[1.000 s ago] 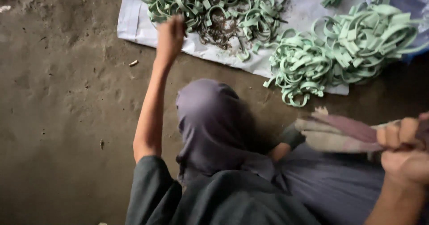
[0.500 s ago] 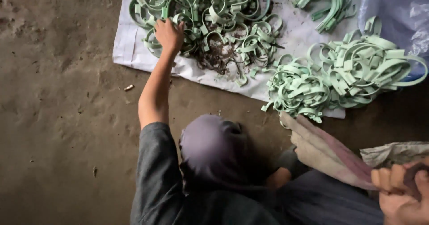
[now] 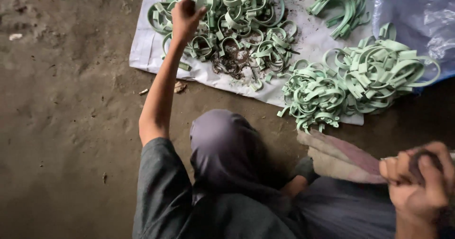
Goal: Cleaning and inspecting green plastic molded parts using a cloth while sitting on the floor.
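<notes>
Pretty dim, flat light, soft shadows only. Slight glare on the plastic bag [image 3: 422,25] at 2 o'clock; right hand [image 3: 419,191] looks blurry.

Pale green clips [image 3: 237,25] look like matt plastic, smooth, some w/ dirt specks; white sheet [image 3: 147,49] under the left hand [image 3: 186,17] fingers looks woven, dull; clear bag [image 3: 422,16] glossy, crinkled; cloth [image 3: 341,160] beside right hand [image 3: 417,187] fingertips rough, worn; floor [image 3: 61,125] gritty, matt.
</notes>
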